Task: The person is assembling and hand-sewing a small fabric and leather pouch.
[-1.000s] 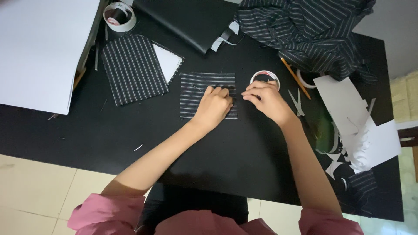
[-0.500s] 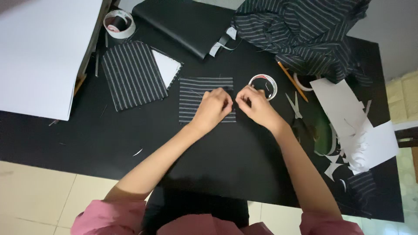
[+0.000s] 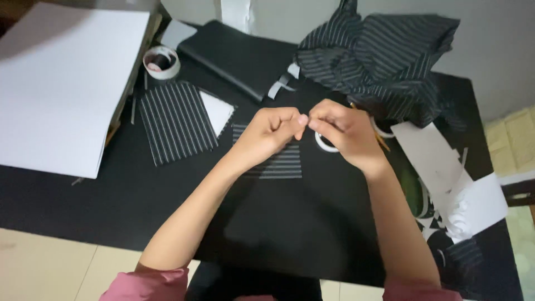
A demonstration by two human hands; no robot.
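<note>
My left hand [image 3: 272, 132] and my right hand [image 3: 346, 134] are raised above the black table [image 3: 167, 206], fingers curled. Their fingertips meet in a pinch. Whatever sits between them is too small to make out. Below my left hand lies a small dark piece of striped fabric [image 3: 281, 164], flat on the table. A white tape roll [image 3: 322, 144] peeks out from under my right hand.
A larger striped fabric piece [image 3: 175, 122] and a white card [image 3: 218, 111] lie to the left. A big white sheet [image 3: 61, 83] covers the far left. A second tape roll [image 3: 161, 61], a black folded material [image 3: 239, 56], a striped fabric heap [image 3: 379, 56] and white paper scraps [image 3: 446, 173] surround the work spot.
Both hands have lifted off the small striped piece and come together fingertip to fingertip. The camera has moved closer, and my right hand now covers most of the tape roll.
</note>
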